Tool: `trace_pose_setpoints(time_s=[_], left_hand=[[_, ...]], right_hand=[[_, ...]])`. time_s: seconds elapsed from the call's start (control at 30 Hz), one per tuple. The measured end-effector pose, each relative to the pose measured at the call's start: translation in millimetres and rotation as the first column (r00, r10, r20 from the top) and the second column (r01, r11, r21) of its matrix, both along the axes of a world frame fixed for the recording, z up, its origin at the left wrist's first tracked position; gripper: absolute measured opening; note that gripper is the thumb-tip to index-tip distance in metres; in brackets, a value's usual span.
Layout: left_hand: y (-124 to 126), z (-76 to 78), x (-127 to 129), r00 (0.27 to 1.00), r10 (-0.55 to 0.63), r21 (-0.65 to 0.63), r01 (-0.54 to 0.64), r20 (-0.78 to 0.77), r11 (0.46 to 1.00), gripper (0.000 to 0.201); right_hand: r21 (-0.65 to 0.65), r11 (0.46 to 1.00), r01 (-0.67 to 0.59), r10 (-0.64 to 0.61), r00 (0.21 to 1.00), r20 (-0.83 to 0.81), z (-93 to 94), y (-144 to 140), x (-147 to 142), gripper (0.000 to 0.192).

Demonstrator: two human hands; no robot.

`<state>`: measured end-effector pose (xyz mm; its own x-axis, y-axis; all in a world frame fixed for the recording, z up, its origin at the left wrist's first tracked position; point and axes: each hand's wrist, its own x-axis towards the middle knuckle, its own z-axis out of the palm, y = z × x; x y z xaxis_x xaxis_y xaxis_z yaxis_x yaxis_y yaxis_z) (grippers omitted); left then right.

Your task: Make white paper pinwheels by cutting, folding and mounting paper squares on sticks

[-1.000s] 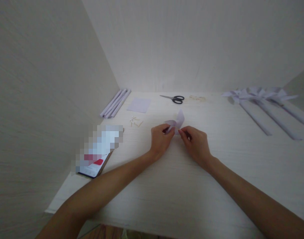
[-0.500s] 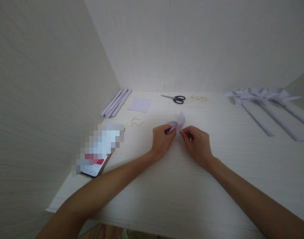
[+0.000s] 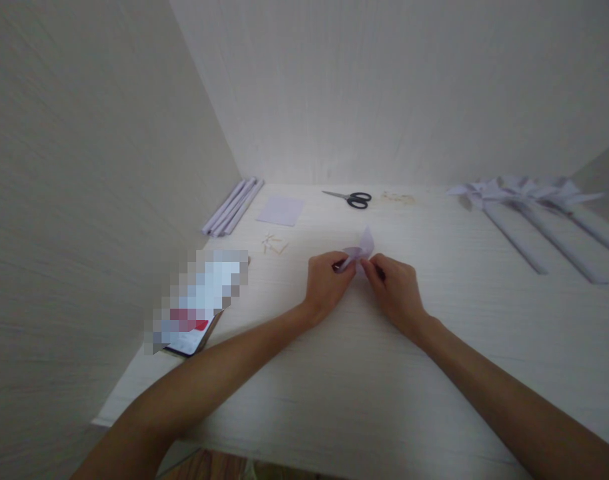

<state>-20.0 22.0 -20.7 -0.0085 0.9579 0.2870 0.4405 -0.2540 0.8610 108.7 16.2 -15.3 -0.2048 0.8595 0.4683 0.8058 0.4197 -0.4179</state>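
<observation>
The left hand (image 3: 329, 285) has its grip narrowed to a pinch, thumb and forefinger closed on a piece of folded paper (image 3: 366, 241), pale lilac, with a curved blade standing up above the fingers. The right hand (image 3: 397, 287) meets it from the other side, its grip also pinched close, thumb and finger on the paper's near right part; the spot is dim and soft, so I cannot tell whether something small is held there too. The folded paper sits between the two hands, over the middle of the white counter (image 3: 334, 393).

Just beyond the left hand, toward the left, lies a loose scatter of small pale sticks (image 3: 273, 245). Behind them a flat square sheet (image 3: 281, 211) rests on the counter, and further left a bundle of rolled paper tubes (image 3: 233, 208) lies slantwise by the side wall (image 3: 94, 173). Nearer, beside the left forearm (image 3: 224, 370), is a phone (image 3: 187, 341), its screen lit and mostly pixelated.

Straight ahead of the hands, near the back wall (image 3: 334, 87), black-handled scissors (image 3: 358, 200) point left, with small pale bits (image 3: 398, 198) to their right. At the far right lie three paper pinwheels (image 3: 524, 193), their long tube handles slanting toward the near right.
</observation>
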Motion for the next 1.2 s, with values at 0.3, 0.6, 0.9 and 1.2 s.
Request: trace_pose_setpoints(time_s=[0.3,0.6,0.9,1.2], left_hand=[[1.1,-1.3,0.6,1.0,-0.002,-0.009,0.002,0.027,1.0,0.017],[1.0,-0.8,0.2,0.999,-0.002,-0.021,0.002,0.042,1.0,0.017],[0.7,0.3,0.0,1.0,-0.026,-0.023,0.026,0.017,0.999,0.017],[-0.2,2.7,1.3,1.0,-0.021,-0.004,0.021,0.003,1.0,0.019]], right_hand=[[0.043,0.999,-0.028,0.03,0.998,-0.053,-0.8,1.7,1.5,0.025],[-0.002,0.998,-0.062,0.062,0.996,-0.059,-1.5,1.6,1.3,0.02],[-0.041,0.999,-0.023,0.024,1.0,0.02,0.7,-1.3,-0.2,0.03],[-0.063,0.998,-0.005,0.005,1.0,-0.002,0.3,1.8,1.7,0.036]])
